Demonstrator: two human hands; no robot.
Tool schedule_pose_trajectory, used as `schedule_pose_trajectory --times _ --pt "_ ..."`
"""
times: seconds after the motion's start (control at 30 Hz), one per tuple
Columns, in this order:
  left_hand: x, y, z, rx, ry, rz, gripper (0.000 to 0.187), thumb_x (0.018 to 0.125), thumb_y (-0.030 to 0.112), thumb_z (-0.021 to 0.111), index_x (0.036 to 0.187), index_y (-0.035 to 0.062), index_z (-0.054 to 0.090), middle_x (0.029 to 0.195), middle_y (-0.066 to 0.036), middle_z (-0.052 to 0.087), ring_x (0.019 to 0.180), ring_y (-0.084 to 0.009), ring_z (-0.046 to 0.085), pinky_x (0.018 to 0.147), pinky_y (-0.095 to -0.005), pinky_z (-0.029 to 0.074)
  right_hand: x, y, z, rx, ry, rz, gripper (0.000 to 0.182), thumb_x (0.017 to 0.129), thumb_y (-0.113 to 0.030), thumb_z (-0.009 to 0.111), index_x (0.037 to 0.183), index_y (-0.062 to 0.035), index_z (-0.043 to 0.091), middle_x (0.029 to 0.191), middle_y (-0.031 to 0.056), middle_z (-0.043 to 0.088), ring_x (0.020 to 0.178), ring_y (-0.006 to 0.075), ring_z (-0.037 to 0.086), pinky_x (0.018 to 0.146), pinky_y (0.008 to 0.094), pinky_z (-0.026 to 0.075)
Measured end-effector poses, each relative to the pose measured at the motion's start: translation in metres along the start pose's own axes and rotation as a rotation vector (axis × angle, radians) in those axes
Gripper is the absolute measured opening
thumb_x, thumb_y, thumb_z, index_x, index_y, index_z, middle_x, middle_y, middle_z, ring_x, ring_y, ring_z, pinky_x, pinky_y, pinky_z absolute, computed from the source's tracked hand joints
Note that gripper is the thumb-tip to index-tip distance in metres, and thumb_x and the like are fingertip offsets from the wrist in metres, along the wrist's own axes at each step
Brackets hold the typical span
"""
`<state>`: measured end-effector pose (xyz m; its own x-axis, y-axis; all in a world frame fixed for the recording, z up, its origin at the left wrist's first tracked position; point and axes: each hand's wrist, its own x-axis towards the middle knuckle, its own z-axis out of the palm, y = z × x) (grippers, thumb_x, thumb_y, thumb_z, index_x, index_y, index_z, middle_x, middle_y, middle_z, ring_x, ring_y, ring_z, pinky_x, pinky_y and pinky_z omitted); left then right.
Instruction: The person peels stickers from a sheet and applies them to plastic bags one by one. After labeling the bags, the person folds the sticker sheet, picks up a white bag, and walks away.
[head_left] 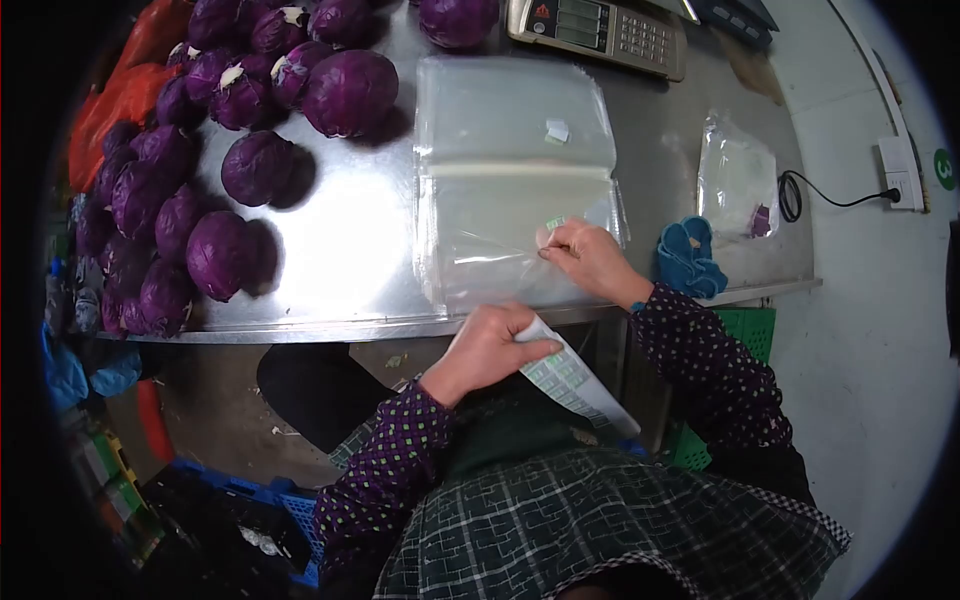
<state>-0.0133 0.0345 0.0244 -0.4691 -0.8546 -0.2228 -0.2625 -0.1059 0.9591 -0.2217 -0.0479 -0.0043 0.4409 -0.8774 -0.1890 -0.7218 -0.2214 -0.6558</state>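
Observation:
My left hand (pixel 482 350) is closed on a strip of printed labels (pixel 575 382), which hangs down to the right below the table's front edge. Over the lower stack of clear plastic bags (pixel 480 215), my right hand (pixel 590 258) pinches its thumb and forefinger together. A small green and white label (pixel 555 224) shows at those fingertips. Behind lies another stack of clear bags (pixel 490 110), with a small white piece (pixel 557 131) on it.
Purple cabbages (pixel 222 255) cover the left of the metal table (pixel 340 260). A scale (pixel 600 35) stands at the back. To the right are a blue cloth (pixel 690 262), a plastic bag (pixel 733 180) and a black cable (pixel 845 190). Green crates (pixel 745 335) stand below.

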Motion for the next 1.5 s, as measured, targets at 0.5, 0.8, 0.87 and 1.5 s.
schedule_pose_trajectory --times 0.5,0.8,0.87,1.5 --pt "0.02 -0.033 -0.004 -0.063 0.14 -0.159 0.025 0.078 0.021 0.074 0.09 -0.0003 0.069 0.116 -0.019 0.063 0.13 -0.0398 0.041 0.104 -0.0404 0.036 0.03 0.014 0.001 0.212 0.246 0.154 0.036 0.069 -0.021 0.079 0.097 -0.0073 0.061 0.096 0.0092 0.06 0.075 0.0221 0.063 0.066 0.0348 0.05" --pt "0.015 -0.027 -0.006 -0.104 0.139 -0.158 0.026 0.078 0.016 0.075 0.096 -0.0015 0.069 0.107 -0.013 0.067 0.118 -0.0272 0.053 0.1 -0.0341 0.038 -0.013 -0.011 0.005 -0.245 0.094 0.001 0.044 0.065 -0.031 0.081 0.099 -0.0101 0.061 0.091 0.0074 0.055 0.085 0.0281 0.061 0.071 0.0375 0.049" --pt "0.009 -0.016 -0.005 -0.124 0.125 -0.111 0.027 0.077 0.015 0.076 0.096 -0.0022 0.068 0.102 -0.011 0.067 0.103 -0.0213 0.059 0.089 -0.0311 0.045 -0.011 0.0 0.006 -0.032 0.055 0.014 0.031 0.072 -0.029 0.077 0.091 -0.008 0.065 0.088 0.0085 0.055 0.08 0.0279 0.06 0.069 0.0375 0.048" --pt "0.021 -0.034 0.001 -0.238 0.116 -0.257 0.021 0.08 0.019 0.074 0.086 -0.0008 0.071 0.07 -0.007 0.068 0.061 -0.0079 0.059 0.058 -0.0271 0.048 0.026 -0.001 -0.029 0.244 -0.336 0.205 0.025 0.084 -0.022 0.062 0.077 0.001 0.066 0.069 0.0169 0.062 0.062 0.022 0.058 0.06 0.0365 0.042"
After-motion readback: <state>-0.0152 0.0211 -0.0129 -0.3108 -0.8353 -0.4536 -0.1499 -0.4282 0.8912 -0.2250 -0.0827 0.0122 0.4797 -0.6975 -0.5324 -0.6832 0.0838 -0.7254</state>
